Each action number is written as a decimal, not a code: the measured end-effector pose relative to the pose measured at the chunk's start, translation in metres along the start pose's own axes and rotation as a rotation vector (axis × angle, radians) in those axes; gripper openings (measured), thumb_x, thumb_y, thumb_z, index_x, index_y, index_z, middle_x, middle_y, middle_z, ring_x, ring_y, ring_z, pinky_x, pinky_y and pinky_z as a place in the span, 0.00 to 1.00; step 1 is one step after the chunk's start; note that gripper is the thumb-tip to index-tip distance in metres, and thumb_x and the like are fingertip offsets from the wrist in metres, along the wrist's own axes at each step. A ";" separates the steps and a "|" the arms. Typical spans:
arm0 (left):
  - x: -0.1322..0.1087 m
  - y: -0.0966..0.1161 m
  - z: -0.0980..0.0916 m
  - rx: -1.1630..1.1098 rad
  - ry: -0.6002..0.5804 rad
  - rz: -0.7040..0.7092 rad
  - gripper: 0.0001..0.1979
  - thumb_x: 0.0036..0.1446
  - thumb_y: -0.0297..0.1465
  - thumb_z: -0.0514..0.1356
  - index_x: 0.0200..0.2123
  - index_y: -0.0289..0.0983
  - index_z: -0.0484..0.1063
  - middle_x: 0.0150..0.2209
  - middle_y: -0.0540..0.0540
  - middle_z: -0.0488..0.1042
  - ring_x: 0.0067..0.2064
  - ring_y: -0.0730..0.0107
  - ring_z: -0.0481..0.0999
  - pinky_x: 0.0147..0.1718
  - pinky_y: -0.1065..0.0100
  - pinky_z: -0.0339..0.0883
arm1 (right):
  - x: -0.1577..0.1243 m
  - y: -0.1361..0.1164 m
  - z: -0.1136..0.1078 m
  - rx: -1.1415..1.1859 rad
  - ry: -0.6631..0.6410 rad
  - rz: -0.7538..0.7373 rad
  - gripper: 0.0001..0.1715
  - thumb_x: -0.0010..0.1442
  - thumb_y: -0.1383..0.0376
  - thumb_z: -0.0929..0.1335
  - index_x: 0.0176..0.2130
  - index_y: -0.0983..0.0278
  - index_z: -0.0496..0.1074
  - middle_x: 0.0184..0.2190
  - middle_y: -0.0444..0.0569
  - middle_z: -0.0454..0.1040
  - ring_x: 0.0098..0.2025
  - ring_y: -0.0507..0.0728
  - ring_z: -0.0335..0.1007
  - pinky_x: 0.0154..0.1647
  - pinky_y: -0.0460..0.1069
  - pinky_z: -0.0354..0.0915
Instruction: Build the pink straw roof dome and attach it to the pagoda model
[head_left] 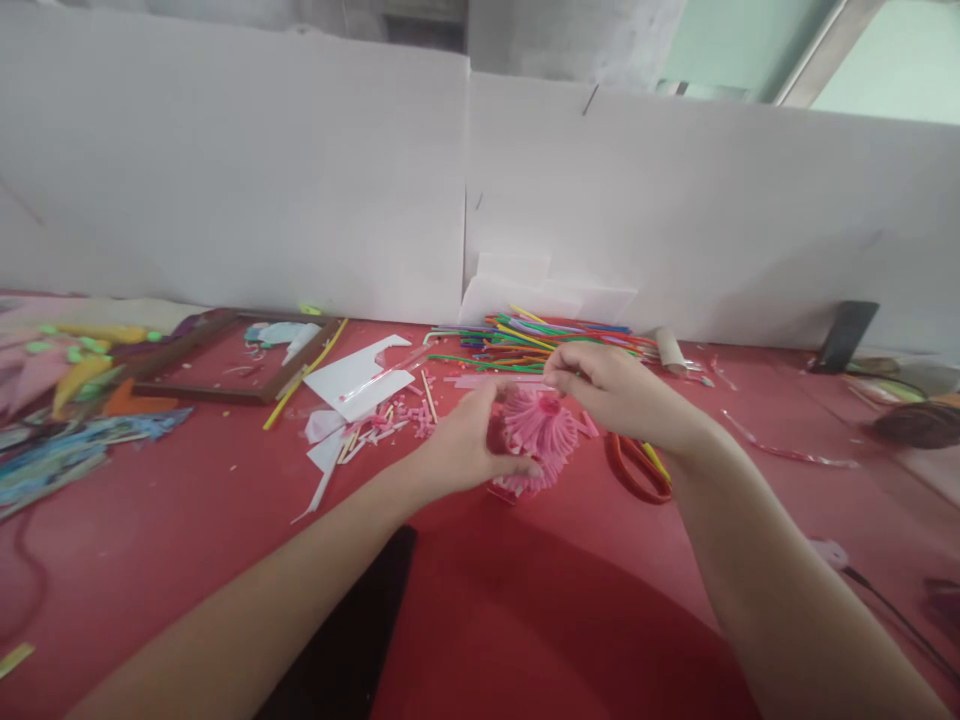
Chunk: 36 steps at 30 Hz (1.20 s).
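Note:
Over the red table (525, 600), my left hand (469, 445) is wrapped round the lower side of a pink flower made of cut straw pieces (540, 435). My right hand (607, 385) sits just above it, fingertips pinched at the flower's top centre. Both hands touch the flower. What the right fingertips pinch is too small to make out.
A pile of coloured straws (540, 340) lies behind the hands. Red-handled scissors (637, 470) lie right of the flower. White paper scraps (356, 385) and pink straw bits lie to the left, with a brown frame (225, 355) and coloured craft pieces (67, 400) further left. White boards wall the back.

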<state>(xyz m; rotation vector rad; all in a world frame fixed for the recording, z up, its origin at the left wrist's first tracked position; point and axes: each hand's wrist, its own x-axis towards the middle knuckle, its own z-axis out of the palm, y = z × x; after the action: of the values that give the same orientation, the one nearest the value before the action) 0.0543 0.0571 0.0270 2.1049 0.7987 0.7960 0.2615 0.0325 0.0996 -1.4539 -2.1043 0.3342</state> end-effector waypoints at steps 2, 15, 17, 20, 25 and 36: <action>-0.001 0.003 0.000 0.132 0.106 0.083 0.48 0.35 0.53 0.74 0.58 0.39 0.64 0.64 0.34 0.58 0.68 0.39 0.53 0.65 0.41 0.50 | 0.000 -0.006 0.006 0.054 0.081 -0.025 0.10 0.64 0.65 0.65 0.31 0.62 0.72 0.31 0.45 0.75 0.32 0.53 0.69 0.34 0.48 0.61; -0.007 0.054 -0.021 -0.643 0.101 -0.001 0.21 0.60 0.50 0.61 0.31 0.37 0.77 0.31 0.48 0.75 0.35 0.70 0.72 0.38 0.66 0.66 | -0.012 -0.039 0.020 0.279 0.410 -0.526 0.05 0.63 0.69 0.68 0.36 0.61 0.75 0.34 0.47 0.75 0.38 0.54 0.72 0.40 0.52 0.69; -0.007 0.055 -0.029 -0.606 0.076 -0.044 0.20 0.57 0.49 0.64 0.29 0.37 0.78 0.28 0.49 0.74 0.32 0.72 0.71 0.35 0.68 0.66 | -0.014 -0.039 0.017 0.280 0.371 -0.563 0.10 0.62 0.72 0.66 0.38 0.60 0.77 0.37 0.49 0.76 0.40 0.55 0.74 0.42 0.53 0.71; -0.003 0.053 -0.045 -0.427 0.088 -0.139 0.21 0.52 0.51 0.66 0.28 0.36 0.78 0.24 0.49 0.72 0.28 0.72 0.69 0.29 0.69 0.63 | -0.015 -0.035 0.013 0.229 0.257 -0.527 0.19 0.58 0.73 0.64 0.44 0.60 0.78 0.44 0.51 0.78 0.48 0.59 0.75 0.49 0.57 0.72; 0.005 0.041 -0.084 0.601 0.240 -0.166 0.18 0.61 0.43 0.57 0.30 0.37 0.79 0.34 0.42 0.78 0.37 0.59 0.75 0.35 0.62 0.62 | -0.013 -0.018 0.005 0.024 0.161 -0.089 0.26 0.60 0.63 0.67 0.58 0.61 0.71 0.55 0.53 0.76 0.56 0.62 0.72 0.57 0.60 0.67; 0.002 -0.014 -0.098 0.944 -0.004 -0.479 0.21 0.55 0.32 0.59 0.52 0.31 0.72 0.53 0.26 0.75 0.54 0.36 0.74 0.50 0.47 0.65 | -0.009 -0.018 0.003 -0.124 -0.135 -0.029 0.07 0.57 0.61 0.73 0.36 0.61 0.78 0.34 0.47 0.79 0.36 0.55 0.73 0.37 0.50 0.65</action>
<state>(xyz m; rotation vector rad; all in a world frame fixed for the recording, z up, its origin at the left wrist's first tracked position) -0.0207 0.1066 0.0692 2.4905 1.8446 0.1296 0.2481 0.0173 0.1032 -1.5071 -2.2878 0.3026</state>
